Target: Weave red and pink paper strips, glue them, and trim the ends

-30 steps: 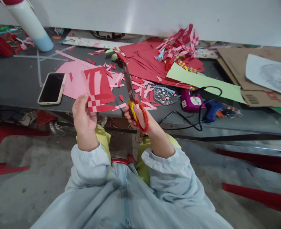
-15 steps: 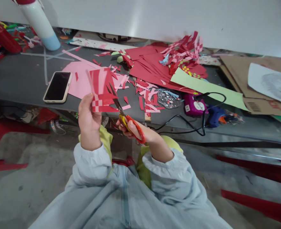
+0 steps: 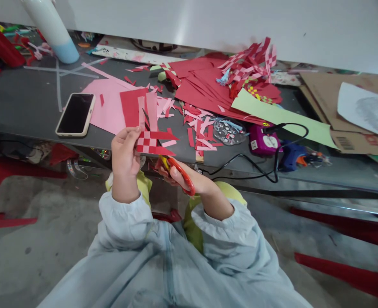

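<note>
Between the thumb and fingers of my left hand (image 3: pixel 124 152) is a woven piece of red and pink paper (image 3: pixel 148 142), checkered near the fingers, with loose strips reaching up and to the right. My right hand (image 3: pixel 172 173) grips a pair of scissors (image 3: pixel 184 173) with red and yellow handles. Their dark blades point up and left among the paper strips, partly hidden by them. A pink paper sheet (image 3: pixel 107 102) lies on the table behind my left hand. Small red and pink paper scraps (image 3: pixel 200 128) are scattered beyond the scissors.
A phone (image 3: pixel 76 114) lies left on the dark table (image 3: pixel 22 107), near a white and blue bottle (image 3: pixel 55 36). Red paper sheets (image 3: pixel 198 83) are piled at the back, with a green strip (image 3: pixel 281 117) over them. A purple box (image 3: pixel 264 140) with a black cable sits to the right.
The woven paper has turned and shifted slightly right with my left hand, its strips now fanned apart. The scissor blades have gone from in front of the paper to partly behind its strips.
</note>
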A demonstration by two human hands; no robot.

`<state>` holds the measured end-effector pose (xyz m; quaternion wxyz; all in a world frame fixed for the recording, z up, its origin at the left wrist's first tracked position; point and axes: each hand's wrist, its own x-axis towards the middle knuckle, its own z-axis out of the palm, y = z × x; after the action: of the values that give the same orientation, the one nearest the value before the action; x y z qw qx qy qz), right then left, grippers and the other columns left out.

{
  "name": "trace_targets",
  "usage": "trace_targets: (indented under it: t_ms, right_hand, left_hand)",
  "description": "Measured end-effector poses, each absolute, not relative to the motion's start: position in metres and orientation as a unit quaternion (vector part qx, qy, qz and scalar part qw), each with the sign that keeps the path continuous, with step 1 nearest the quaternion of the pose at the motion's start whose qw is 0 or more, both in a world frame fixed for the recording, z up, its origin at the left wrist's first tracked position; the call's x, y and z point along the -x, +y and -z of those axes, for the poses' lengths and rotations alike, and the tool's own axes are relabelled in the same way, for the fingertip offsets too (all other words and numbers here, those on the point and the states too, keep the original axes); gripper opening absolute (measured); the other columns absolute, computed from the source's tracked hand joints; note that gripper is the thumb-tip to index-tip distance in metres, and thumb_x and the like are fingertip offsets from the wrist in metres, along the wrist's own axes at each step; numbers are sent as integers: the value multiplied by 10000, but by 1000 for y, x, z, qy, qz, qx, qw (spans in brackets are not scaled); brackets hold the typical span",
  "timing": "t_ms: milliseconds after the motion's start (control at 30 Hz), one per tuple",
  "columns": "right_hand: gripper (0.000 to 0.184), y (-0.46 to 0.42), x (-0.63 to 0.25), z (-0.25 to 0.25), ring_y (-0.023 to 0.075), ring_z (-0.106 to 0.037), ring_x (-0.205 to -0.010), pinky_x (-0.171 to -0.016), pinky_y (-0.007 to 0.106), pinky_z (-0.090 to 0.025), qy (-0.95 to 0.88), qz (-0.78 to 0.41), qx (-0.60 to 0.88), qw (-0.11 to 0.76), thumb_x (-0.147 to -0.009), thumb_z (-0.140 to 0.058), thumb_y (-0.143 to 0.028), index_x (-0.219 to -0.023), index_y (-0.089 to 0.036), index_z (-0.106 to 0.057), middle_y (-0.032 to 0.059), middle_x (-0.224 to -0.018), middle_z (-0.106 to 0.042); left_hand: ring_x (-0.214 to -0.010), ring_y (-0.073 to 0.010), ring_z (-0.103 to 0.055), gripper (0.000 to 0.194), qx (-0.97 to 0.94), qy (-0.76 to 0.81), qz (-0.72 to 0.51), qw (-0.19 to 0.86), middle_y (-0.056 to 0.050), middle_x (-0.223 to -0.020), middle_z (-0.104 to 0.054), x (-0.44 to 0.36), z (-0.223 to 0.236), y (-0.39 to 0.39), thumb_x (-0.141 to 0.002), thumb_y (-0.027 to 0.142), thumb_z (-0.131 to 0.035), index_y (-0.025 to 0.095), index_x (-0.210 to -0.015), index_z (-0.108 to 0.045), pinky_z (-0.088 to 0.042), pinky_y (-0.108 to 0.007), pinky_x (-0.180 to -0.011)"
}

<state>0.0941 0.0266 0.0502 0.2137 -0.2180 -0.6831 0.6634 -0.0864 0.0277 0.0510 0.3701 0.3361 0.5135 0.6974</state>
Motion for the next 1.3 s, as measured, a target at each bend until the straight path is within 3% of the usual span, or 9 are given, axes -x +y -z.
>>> trace_targets:
  t_ms: [167, 467, 800, 1300]
  right_hand:
    - [523, 28, -94, -45, 151, -345, -651, -481, 270, -324, -695, -651, 214, 218, -850, -421, -752, -823, -237, -511, 14, -735, -396]
    - [524, 28, -92, -43, 91, -268, -570, -460, 243, -242, -651, -703, 221, 182, -897, -370, -721, -750, -217, -359, -31, -712, -332]
    - [527, 28, -91, -42, 105, -253, -555, -479, 275, -230, -603, -742, 236, 176, -841, -443, -758, -835, -231, -441, -31, -705, -336]
    - [512, 27, -91, -47, 105, -222, -561, -476, 278, -164, -592, -759, 219, 162, -865, -421, -741, -927, -235, -472, -30, -720, -302]
  left_hand:
    - [-517, -64, -504, 267, -260, 468, -748, 392, 40, -586, -596, 78, -63, 28, -606, 358, -842, 208, -583, -623, -428, -202, -497]
    - [-566, -65, -503, 210, -305, 509, -733, 332, 49, -586, -577, 77, -63, 27, -632, 311, -762, 194, -581, -595, -429, -206, -586]
    - [-560, -74, -498, 180, -330, 515, -726, 314, 52, -570, -558, 78, -59, 28, -676, 279, -736, 196, -590, -602, -433, -215, -593]
    - [-530, -58, -500, 147, -335, 491, -740, 314, 51, -556, -580, 78, -58, 27, -674, 246, -763, 188, -600, -650, -433, -190, -568]
